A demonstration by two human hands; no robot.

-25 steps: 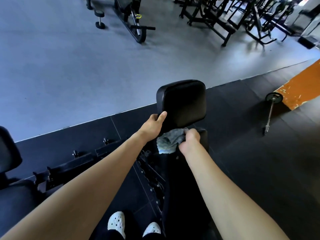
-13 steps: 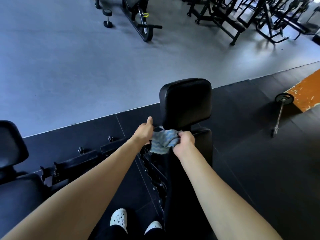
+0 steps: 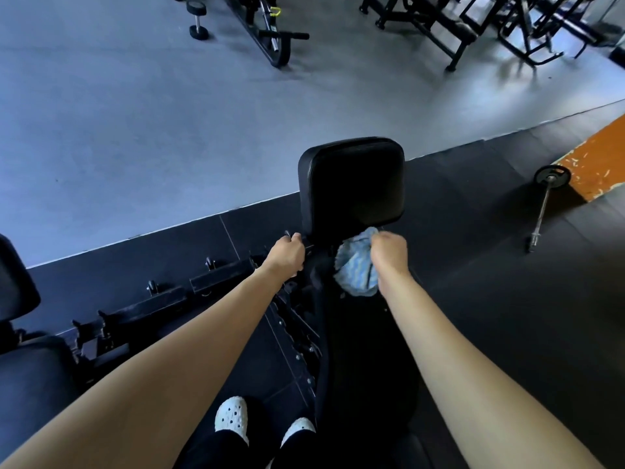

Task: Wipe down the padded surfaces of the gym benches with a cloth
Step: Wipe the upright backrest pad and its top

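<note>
- I've got the left grip (image 3: 285, 257) closed, fingers curled round a dark piece of the bench frame (image 3: 309, 247) just under the near-left corner of the head pad (image 3: 351, 184). Which part exactly, I can't tell. My read is that it's there to steady the bench.
- The right grip (image 3: 389, 253) is clamped on the cloth (image 3: 355, 270). It's a bunched blue-grey wad, pinched at its top so most of it hangs loose beside the knuckles.
- The cloth sits right at the bottom edge of the head pad, touching or nearly so, above the top of the long padded surface (image 3: 365, 350) running back toward me.
- Bunched like that, it gives a thick wad to press with. I judge the gap between the two pads is the spot being worked.
- The head pad stands tilted up, its face toward me, so it's an easy reach for a pass.
- White shoes (image 3: 233, 414) are planted left of the bench, which puts me alongside it.
- A barbell (image 3: 544, 211) lies on the dark floor well off to the right and another bench (image 3: 23, 384) sits far left, both out of the way.
</note>
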